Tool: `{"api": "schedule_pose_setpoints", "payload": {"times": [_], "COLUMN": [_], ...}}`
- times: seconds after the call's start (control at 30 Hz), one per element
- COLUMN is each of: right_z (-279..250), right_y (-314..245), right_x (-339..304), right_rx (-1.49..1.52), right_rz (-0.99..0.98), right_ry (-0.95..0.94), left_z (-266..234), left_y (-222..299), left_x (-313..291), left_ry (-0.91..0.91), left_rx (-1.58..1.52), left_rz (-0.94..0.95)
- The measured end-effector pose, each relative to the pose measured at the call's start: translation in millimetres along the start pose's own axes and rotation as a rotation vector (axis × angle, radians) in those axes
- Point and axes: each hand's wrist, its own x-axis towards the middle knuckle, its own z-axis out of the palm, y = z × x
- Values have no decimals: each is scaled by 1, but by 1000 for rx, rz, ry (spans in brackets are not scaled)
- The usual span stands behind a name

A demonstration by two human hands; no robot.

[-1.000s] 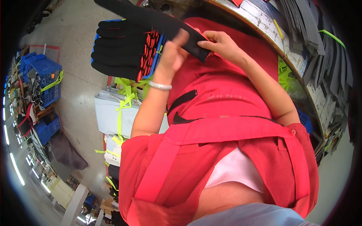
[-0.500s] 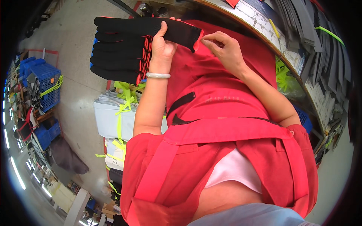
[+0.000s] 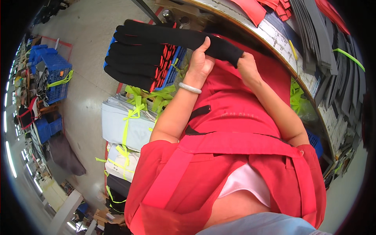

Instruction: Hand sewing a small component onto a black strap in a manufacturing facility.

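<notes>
A long black fabric strip [image 3: 168, 36] stretches across the far middle, from the pile at left to my right hand. My left hand [image 3: 201, 62] is closed round its middle, thumb on top and the fingers hidden beneath. At the strip's right end, my right hand [image 3: 248, 69] grips the edge in a closed fist. A pile of folded black fabric pieces with red edges [image 3: 135, 64] lies on a blue crate [image 3: 171, 76], left of my left hand. The strip's left end rests over this pile.
A worktable [image 3: 274, 35] on the right carries grey strips [image 3: 319, 43], red pieces [image 3: 250, 9] and a yellow tool [image 3: 293, 49]. Pale bundles tied with lime-green bands [image 3: 124, 121] stand at left. Farther left are blue crates [image 3: 56, 78]. A metal post [image 3: 147, 11] slants beyond the pile.
The strip and both hands have shifted right, drawing more of its length off the pile. My right hand has closed on the strip's end, where its fingertips were only at the red edge.
</notes>
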Motion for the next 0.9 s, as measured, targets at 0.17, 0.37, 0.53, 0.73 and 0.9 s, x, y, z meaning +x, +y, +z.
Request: {"api": "schedule_pose_setpoints", "payload": {"times": [0.17, 0.37, 0.53, 0.73, 0.9], "right_z": [-19, -44, -61, -36, -36], "right_y": [2, 32, 40, 9, -4], "right_x": [-5, 9, 7, -19, -29], "right_rx": [70, 82, 37, 214, 245], "right_rz": [-125, -40, 1, -98, -175], "right_ry": [-96, -93, -77, -95, -127], "left_z": [-9, -20, -26, -74, -77], "left_y": [44, 54, 195, 229, 238], "left_x": [-4, -2, 5, 7, 10], "left_ry": [-37, 51, 27, 325, 416], "left_rx": [74, 225, 335, 382, 387], "left_rz": [-1, 101, 434, 387, 377]}}
